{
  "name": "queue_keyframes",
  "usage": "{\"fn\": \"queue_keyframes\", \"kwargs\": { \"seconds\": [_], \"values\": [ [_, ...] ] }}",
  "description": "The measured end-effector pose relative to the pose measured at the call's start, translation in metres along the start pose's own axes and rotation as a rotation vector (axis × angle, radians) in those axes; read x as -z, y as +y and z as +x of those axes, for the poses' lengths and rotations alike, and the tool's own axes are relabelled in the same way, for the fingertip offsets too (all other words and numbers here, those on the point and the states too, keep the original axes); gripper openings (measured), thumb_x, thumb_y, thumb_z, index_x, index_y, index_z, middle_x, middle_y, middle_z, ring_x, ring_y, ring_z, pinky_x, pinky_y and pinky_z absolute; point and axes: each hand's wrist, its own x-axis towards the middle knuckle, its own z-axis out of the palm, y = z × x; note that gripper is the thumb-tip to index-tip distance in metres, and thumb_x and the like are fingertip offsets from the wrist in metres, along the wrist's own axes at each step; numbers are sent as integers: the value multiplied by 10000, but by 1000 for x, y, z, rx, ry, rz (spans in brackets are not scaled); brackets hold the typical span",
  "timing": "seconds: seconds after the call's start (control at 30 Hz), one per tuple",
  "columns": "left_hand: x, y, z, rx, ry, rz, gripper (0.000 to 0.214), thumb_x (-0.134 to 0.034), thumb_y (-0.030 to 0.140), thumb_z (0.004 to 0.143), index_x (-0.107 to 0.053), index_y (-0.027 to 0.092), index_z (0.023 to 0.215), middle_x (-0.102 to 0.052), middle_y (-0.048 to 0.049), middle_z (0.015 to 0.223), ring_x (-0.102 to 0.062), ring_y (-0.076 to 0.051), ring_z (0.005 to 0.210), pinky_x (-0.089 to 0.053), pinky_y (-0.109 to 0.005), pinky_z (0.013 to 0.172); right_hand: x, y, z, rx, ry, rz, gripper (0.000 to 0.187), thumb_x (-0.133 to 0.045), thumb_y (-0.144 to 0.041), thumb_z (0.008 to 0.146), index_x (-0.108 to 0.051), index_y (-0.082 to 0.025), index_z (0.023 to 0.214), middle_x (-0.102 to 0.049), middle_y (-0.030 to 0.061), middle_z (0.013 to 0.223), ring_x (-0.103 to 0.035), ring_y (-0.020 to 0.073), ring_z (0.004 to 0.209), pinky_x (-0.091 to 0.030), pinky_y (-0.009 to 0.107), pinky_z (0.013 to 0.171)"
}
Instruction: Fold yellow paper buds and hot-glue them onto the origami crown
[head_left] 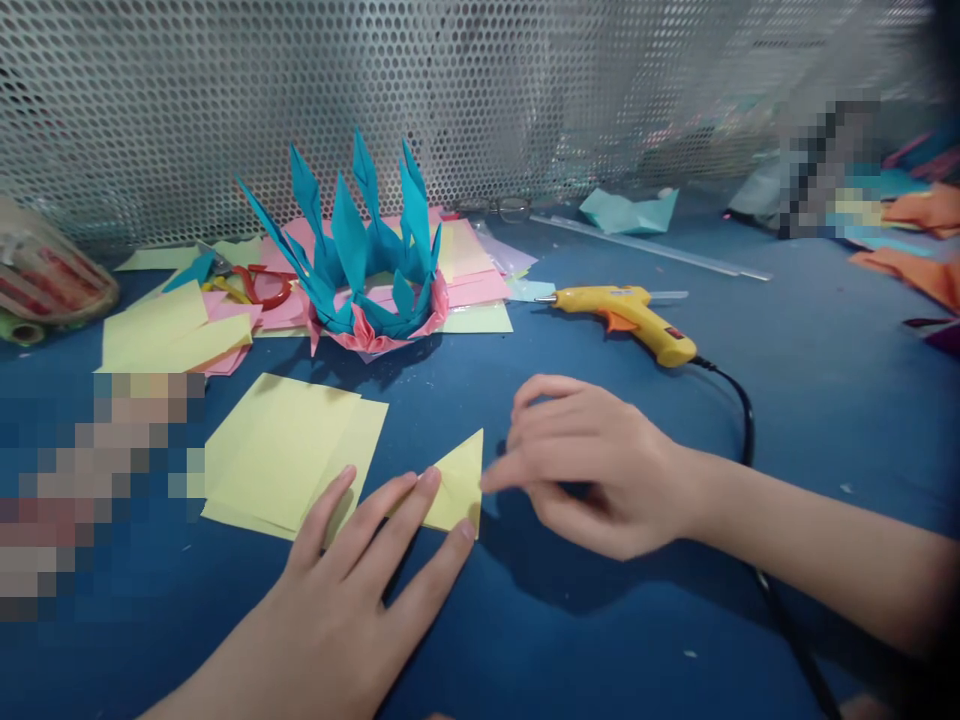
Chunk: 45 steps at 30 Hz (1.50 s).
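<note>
Your left hand (352,590) lies flat on the blue tabletop (570,640), its grip wide, fingers spread and pressing down the folded yellow triangle (459,482) along its lower edge. Your right hand (600,465) meets that triangle from the other side: its grip is narrow, forefinger tip touching the right edge of the paper, the other fingers curled. Just left of the triangle lies a stack of yellow sheets (281,450), partly under your left fingers. Farther off, a yellow glue gun (637,318) rests on its side, cord trailing toward you. Beyond the sheets stands a teal and pink paper crown (367,270) among loose coloured papers (176,335), before a perforated metal screen (450,90).
</note>
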Motion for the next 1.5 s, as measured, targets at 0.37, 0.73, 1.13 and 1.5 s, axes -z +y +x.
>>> {"fn": "queue_keyframes", "kwargs": {
  "seconds": [0.37, 0.73, 1.13, 1.5],
  "values": [
    [4, 1, 1, 63, 14, -142, 664, -527, 526, 870, -398, 185, 1425, -583, -98, 1149, -513, -280, 1045, -388, -439, 958, -9, -4, 8, -414, -195, 145, 196, -705, -224, 764, -582, -176, 910, -622, 57, 1089, -542, 214, 1123, -379, 370, 977],
    [3, -3, 8, -75, 66, -49, 530, -428, 351, 902, -468, 137, 1385, -596, -49, 1372, -450, -215, 1286, -283, -348, 1102, -3, -9, 7, -582, -107, 379, 412, -678, -75, 751, -626, -223, 1132, -648, -1, 1102, -603, 119, 934, -491, 231, 826],
    [-12, 0, 0, -155, 148, 9, 447, -422, 316, 947, -514, 180, 1363, -503, 2, 1471, -307, -188, 1427, -121, -383, 1205, 0, -16, 11, -723, -150, 430, 313, -560, -130, 870, -632, -226, 1160, -692, -4, 948, -638, 120, 818, -516, 241, 736],
    [-4, 15, -2, -36, 66, -100, 527, -610, 85, 825, -507, 255, 1313, -439, -148, 1500, -169, -306, 1472, -319, -564, 1105, -3, -22, 7, -771, -95, 478, 701, -653, -52, 720, -490, -264, 1368, -668, -15, 976, -565, 70, 667, -495, 189, 631]
  ]
}}
